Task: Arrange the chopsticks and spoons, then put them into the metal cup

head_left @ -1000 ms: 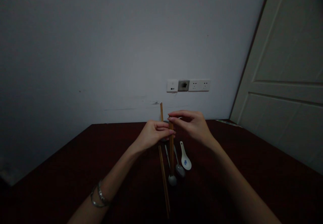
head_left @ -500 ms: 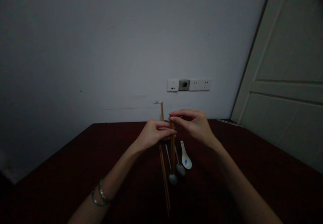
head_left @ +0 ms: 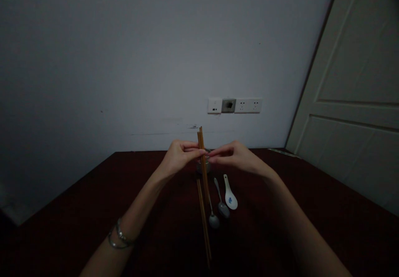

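Wooden chopsticks (head_left: pixel 205 181) stand nearly upright, pinched between the thumb and fingers of my left hand (head_left: pixel 179 158). Close on their right is my right hand (head_left: pixel 238 157), its thumb and fingertips slightly apart; whether they touch the sticks is hard to see. Behind the hands, partly covered by them, is a light round container (head_left: pixel 199 169). Another pair of chopsticks (head_left: pixel 202 221) lies lengthwise on the table. To its right lie a long-handled metal spoon (head_left: pixel 213 221), a second metal spoon (head_left: pixel 223 209) and a white soup spoon (head_left: pixel 230 200) with a blue mark.
The dark red table (head_left: pixel 149 227) meets a pale wall (head_left: pixel 156 60) at the back. Wall sockets (head_left: pixel 247 105) sit above the table's far edge. A panelled door (head_left: pixel 352 102) stands at the right.
My left hand has moved left and up with the chopsticks, which now lean slightly. My right hand has come off their top ends and dropped lower beside them. The container shows more.
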### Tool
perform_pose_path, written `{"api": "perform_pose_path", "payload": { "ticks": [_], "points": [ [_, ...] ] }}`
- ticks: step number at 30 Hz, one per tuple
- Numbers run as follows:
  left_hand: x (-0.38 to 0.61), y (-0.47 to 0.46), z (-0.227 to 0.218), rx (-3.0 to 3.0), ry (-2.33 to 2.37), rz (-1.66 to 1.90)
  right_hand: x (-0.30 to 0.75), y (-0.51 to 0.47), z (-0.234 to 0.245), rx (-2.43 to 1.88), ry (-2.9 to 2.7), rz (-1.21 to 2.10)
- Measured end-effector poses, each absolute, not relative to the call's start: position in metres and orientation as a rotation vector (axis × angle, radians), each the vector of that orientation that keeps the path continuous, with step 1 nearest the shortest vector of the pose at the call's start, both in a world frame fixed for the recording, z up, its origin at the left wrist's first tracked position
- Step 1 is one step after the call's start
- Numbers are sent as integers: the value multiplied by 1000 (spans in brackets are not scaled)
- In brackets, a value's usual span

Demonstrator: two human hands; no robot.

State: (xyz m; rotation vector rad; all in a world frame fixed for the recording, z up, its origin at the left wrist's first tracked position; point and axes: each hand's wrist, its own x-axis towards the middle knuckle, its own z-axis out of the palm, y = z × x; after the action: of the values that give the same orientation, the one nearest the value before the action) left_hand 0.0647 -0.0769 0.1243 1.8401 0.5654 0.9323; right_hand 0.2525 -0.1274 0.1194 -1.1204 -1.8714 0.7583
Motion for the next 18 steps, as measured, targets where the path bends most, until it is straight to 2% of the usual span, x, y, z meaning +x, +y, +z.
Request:
{"api": "perform_pose_path", "payload": {
  "ticks": [4, 18],
  "points": [
    [61, -76, 127, 1794, 601, 984, 247, -118, 106, -1107, -2020, 910],
    [60, -73, 126, 1769, 608, 982, 231, -104, 93, -1149, -1916, 812]
  ]
}}
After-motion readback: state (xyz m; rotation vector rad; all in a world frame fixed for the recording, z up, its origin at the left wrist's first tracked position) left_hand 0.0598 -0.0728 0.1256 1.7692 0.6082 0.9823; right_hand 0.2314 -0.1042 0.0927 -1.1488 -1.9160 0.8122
